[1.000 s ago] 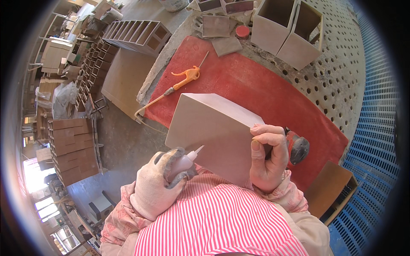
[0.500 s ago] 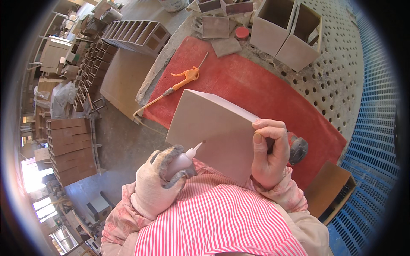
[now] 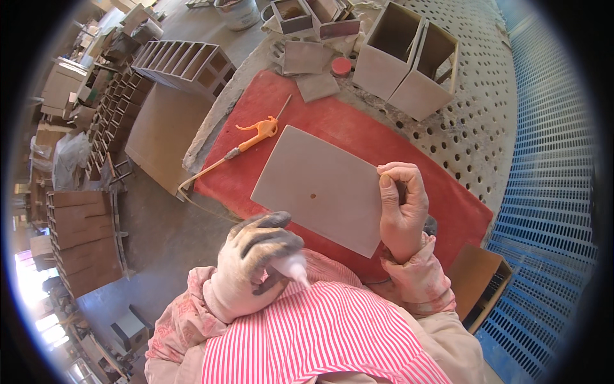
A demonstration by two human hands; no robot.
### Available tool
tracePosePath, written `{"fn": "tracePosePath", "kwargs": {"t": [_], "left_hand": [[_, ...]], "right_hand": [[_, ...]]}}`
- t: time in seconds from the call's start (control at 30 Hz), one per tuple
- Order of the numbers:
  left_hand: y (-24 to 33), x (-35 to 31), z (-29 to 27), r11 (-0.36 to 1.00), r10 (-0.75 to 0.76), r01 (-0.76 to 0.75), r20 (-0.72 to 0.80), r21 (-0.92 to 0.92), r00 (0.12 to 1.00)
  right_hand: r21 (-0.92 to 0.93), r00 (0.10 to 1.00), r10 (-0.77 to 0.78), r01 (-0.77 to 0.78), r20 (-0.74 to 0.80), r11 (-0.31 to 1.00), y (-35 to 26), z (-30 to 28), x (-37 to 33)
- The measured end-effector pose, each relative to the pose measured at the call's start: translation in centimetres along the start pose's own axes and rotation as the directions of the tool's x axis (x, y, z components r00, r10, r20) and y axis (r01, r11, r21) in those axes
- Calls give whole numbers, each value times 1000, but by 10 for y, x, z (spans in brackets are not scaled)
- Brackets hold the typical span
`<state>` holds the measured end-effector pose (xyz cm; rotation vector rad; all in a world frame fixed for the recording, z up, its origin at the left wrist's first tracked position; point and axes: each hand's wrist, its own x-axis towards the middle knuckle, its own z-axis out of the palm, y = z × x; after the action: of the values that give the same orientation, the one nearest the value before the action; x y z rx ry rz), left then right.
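My left hand (image 3: 249, 256), in a white glove with grey-coated fingers, is closed round a small white squeeze bottle (image 3: 291, 266). The bottle's thin nozzle points down in front of my striped apron. With its bare thumb and fingers, my right hand (image 3: 404, 211) pinches the right corner of a grey-brown box (image 3: 332, 182). A flat face of that box is turned toward me and has one small round hole; its other sides are hidden. Beneath and behind it lies a red mat (image 3: 358, 131). The nozzle is apart from the box.
An orange air blow gun (image 3: 261, 131) with a hose lies on the mat. Beyond stand two open boxes (image 3: 409, 61), flat grey pieces (image 3: 313, 73) and a red lid (image 3: 341, 66) on a perforated surface (image 3: 476, 77). A brown open box (image 3: 480, 281) is at right, by blue slatted panels (image 3: 543, 192).
My left hand has drawn the bottle away from the hole and turned its nozzle downward. The box has tilted, so its flat face shows more squarely and its pale side is hidden.
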<state>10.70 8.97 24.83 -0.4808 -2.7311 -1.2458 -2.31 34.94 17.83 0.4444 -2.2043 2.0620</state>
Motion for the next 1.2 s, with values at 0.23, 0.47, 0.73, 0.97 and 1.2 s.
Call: {"fn": "tracePosePath", "kwargs": {"t": [0.23,0.47,0.73,0.97,1.2], "left_hand": [[-10,23,12,993,96,-103,124,51,988],[-12,39,29,981,158,-133,181,-144,971],[-36,10,11,967,134,-141,-47,-211,990],[-47,-2,9,970,85,-93,-48,-226,995],[-49,-1,10,965,89,-97,-43,-245,995]], "right_hand": [[-152,997,-69,62,-37,986,-7,-9,-3],[-254,994,-76,55,-73,966,-33,-24,3],[-494,880,-188,408,436,768,-57,4,26],[-514,785,-175,538,595,668,-53,29,35],[-523,781,-215,567,586,636,-48,34,35]]}}
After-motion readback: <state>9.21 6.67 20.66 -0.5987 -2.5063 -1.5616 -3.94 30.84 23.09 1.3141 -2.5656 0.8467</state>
